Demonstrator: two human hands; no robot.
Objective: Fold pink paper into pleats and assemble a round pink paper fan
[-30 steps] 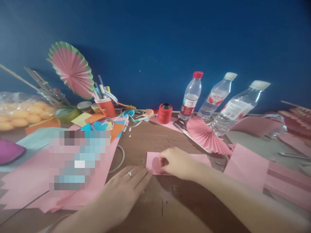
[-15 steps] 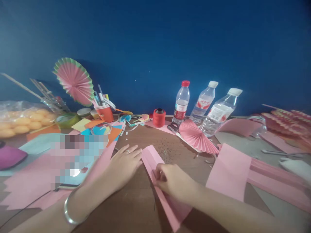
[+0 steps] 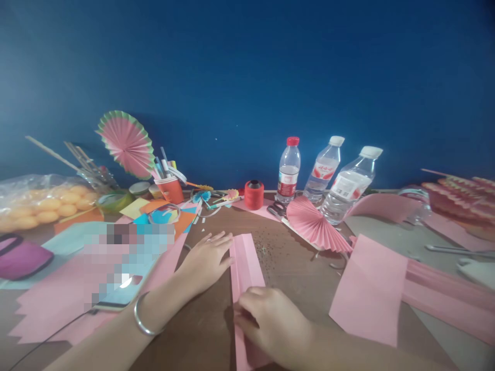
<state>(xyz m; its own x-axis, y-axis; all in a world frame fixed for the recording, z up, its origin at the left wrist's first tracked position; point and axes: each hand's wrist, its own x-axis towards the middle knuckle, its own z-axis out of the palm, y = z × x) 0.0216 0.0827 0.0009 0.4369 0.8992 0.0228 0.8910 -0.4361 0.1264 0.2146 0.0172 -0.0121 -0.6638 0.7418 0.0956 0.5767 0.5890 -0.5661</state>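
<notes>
Left hand [image 3: 204, 262] palm-down, fingers slightly spread, at the pink strip's [image 3: 244, 268] far end. Right hand [image 3: 273, 322] curled over it nearer (pinch unclear, can't tell).

One pink paper strip [image 3: 247, 263], creased, under the right hand [image 3: 270, 319]; left hand [image 3: 204, 260] at its edge.
</notes>
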